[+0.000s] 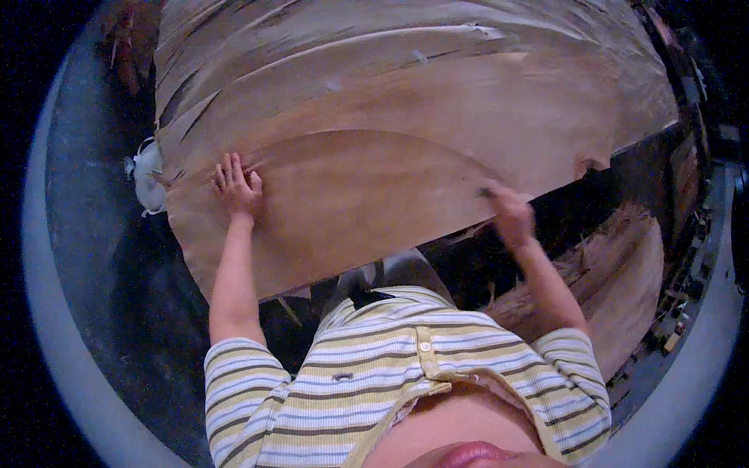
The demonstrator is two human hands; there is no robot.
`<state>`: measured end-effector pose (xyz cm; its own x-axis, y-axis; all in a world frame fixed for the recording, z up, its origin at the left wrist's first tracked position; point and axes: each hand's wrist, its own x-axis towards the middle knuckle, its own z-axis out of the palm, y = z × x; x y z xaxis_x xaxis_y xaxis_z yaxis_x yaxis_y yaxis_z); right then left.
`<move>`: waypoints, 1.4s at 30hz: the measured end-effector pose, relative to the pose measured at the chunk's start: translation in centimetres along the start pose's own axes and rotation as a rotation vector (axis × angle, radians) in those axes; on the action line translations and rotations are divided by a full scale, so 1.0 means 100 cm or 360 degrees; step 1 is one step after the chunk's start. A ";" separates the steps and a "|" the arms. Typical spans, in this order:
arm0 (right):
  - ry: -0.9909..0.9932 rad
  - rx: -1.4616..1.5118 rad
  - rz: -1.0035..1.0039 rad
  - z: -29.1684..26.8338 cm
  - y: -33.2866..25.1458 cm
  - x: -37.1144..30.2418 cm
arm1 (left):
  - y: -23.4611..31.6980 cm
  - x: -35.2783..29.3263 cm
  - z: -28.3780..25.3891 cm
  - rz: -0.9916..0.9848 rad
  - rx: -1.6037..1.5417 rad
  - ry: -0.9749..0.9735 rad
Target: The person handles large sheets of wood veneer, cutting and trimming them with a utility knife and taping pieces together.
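Presses the left hand (238, 193) flat on a thin brown sheet (335, 214), fingers spread over a smooth, woodlike surface with faint grain. Holds the right hand (512, 218) well apart from the left, at the near edge toward the right, blurred, with a small dark thing (488, 193) at the fingertips. Cannot tell whether clamped on that thing or only touching. Lies just ahead of the body, atop a broad stack (374, 54) of similar sheets, with a straight near edge and a far edge bowed into an arc. Ripples farther back into long, wavy, torn folds. Shows a crumpled white plastic bag (148, 179) beside the stack's left side, and bent, ragged brown sheets (624, 273) at lower right. Wears a ribbed, striped shirt (335, 398).
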<state>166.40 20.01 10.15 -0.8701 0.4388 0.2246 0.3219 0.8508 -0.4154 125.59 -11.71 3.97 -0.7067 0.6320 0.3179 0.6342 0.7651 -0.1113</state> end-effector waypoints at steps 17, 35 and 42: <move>-0.0402 -0.0194 -0.0377 0.202 -0.085 0.276 | -0.063 0.001 0.070 -0.0455 -0.0268 0.0439; -0.0882 0.0057 -0.0222 0.205 -0.087 0.306 | -0.049 0.005 0.072 -0.0591 -0.0240 0.0187; -0.0251 -0.0090 -0.0640 0.205 -0.098 0.289 | -0.050 0.005 0.066 -0.0625 -0.0260 0.0135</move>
<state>130.46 18.45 2.60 -0.9753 0.0234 0.2195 -0.0383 0.9614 -0.2724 119.96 -14.42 -1.52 -0.8804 0.2795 0.3832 0.3686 0.9116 0.1818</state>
